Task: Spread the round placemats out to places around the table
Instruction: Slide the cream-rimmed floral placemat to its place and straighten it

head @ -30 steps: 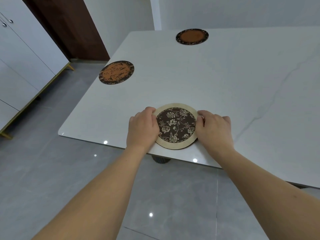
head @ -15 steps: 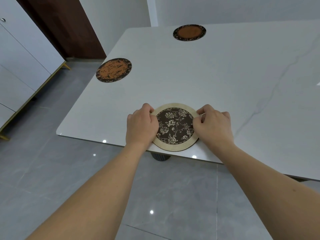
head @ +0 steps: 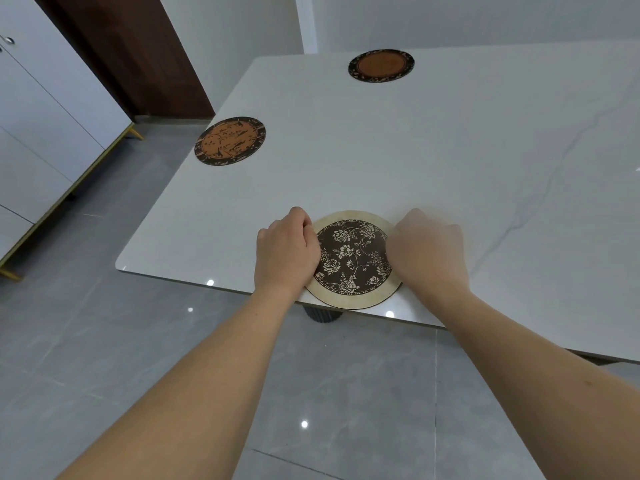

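A round placemat with a cream rim and a dark floral centre (head: 351, 259) lies at the near edge of the white table (head: 450, 174), its rim slightly over the edge. My left hand (head: 285, 252) grips its left rim with curled fingers. My right hand (head: 427, 251), blurred, covers its right rim with fingers closed on it. An orange placemat with a dark border (head: 229, 140) lies near the table's left edge. Another orange placemat (head: 381, 65) sits at the far side.
White cabinets (head: 45, 126) with gold legs stand at the left, beside a dark brown door (head: 138, 53). The grey tiled floor (head: 173, 358) lies below the table edge. A dark table pedestal (head: 322, 315) shows under the near edge.
The floral placemat has slid slightly toward the near table edge. My right hand has shifted on its right rim and is now blurred. My left hand keeps its grip.
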